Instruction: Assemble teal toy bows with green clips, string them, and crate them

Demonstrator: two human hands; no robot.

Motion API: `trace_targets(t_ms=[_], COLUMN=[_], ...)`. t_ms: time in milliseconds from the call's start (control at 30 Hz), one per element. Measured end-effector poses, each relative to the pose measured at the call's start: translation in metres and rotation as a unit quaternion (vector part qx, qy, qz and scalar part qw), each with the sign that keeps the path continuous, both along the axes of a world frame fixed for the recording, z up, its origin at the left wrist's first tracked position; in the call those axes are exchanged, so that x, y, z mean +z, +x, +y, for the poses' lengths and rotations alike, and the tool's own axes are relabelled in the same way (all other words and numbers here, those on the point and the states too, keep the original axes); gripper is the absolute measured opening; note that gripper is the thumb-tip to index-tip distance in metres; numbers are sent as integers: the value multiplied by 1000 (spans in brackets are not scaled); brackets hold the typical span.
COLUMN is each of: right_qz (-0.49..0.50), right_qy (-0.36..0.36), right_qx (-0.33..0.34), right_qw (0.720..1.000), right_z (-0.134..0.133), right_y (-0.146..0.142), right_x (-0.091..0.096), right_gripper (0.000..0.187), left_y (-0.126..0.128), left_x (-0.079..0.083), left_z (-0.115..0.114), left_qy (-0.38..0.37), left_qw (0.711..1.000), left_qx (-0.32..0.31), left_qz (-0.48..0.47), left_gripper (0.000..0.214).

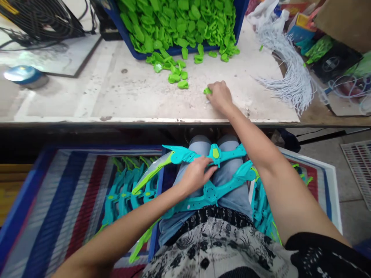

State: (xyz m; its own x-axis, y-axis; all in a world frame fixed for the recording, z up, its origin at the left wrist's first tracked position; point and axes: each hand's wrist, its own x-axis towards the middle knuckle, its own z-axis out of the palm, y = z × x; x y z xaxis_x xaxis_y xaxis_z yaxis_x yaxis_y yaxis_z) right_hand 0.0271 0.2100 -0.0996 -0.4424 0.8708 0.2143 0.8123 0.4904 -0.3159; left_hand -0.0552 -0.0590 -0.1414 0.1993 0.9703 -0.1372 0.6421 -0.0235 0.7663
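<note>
My left hand [197, 174] is closed on a turquoise plastic toy bow [185, 155] lying across my knees. A green piece [216, 153] sits at the centre of that bow, and its left limb ends in a lime-green tip [153, 170]. Nearer my waist a second turquoise toy bow [228, 188] rests on my lap, with an open round recess in its middle. On the bench, my right hand [220, 97] pinches a small green plastic piece [207, 91] between its fingertips.
A blue bin [139, 55] heaped with green pieces stands at the back, several spilled in front. White cable ties [292, 73] lie right. Beside my legs, a blue-rimmed crate [31, 193] and a white crate [333, 193] hold turquoise bows. A round tin [26, 75] sits left.
</note>
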Motion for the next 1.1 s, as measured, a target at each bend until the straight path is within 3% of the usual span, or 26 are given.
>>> trace_targets(t_ms=[133,233,467,633,733,800,867,967,1100], right_qz=[28,57,79,85,120,145,153,124,103], right_qy=[-13,-16,14,2,-11,2,5,-44,-92], right_qx=[24,20,9,6,-22,-27,-2,59,85], right_qw=[999,998,997,996,992,989,988,990,987], right_z=[15,15,13,15,8,-13,-55,-149,-271], right_y=[2,12,36,54,61,67,78,101,128], right_x=[-15,-17,-14,-19,-10,0,7,3,-26], right_gripper=[24,30,31,31,33,36,37,29,24], left_y=[-12,-6,24,27,26,23,20,15,14], left_x=[-12,-25,-25,-25,-25,-25,-24,-23,-24], left_z=[-48,-58,-26,-11,-12,-13,-12,-9,-5], left_qy=[-203,-271,-253,-297,-306,-305,-317,-386,-446], left_qw=[978,959,962,942,936,935,928,891,860], left_qx=[-36,-70,-69,-79,-72,-68,-68,-51,0], left_qz=[-9,-44,-77,-136,-160,-169,-185,-233,-250], left_gripper=[38,24,21,29,32,32,31,31,27])
